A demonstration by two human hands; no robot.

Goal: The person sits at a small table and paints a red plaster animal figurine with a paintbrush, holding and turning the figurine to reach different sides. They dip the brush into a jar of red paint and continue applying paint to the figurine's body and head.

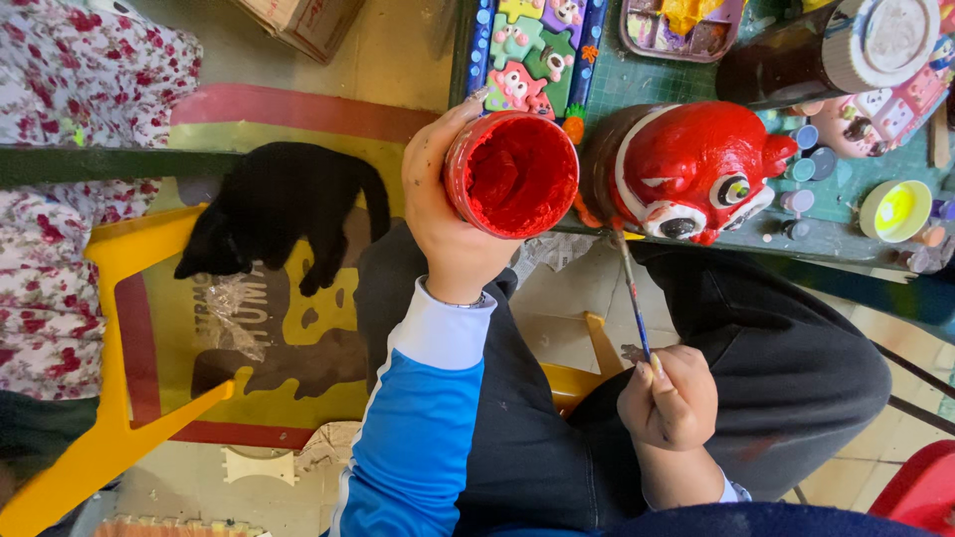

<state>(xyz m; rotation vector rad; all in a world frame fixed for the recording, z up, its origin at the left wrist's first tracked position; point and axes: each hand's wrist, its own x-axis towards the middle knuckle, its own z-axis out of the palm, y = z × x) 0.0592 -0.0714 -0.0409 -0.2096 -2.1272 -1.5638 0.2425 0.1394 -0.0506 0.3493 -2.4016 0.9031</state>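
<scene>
My left hand (443,204) grips an open jar of red paint (512,174), tilted so its red inside faces the camera. My right hand (668,398) holds a thin blue-handled paintbrush (631,293) over my lap; its tip reaches up to the lower edge of a red-painted figurine (691,164) with white trim and large eyes. The figurine lies at the edge of the green table (647,75), right beside the jar.
On the table are a colourful puzzle board (532,50), a paint palette tray (681,25), a yellow paint lid (895,211), small paint pots (806,164) and a large jar (846,50). A black cat (279,214) lies on a yellow chair (119,398). Floral cloth (70,149) is at left.
</scene>
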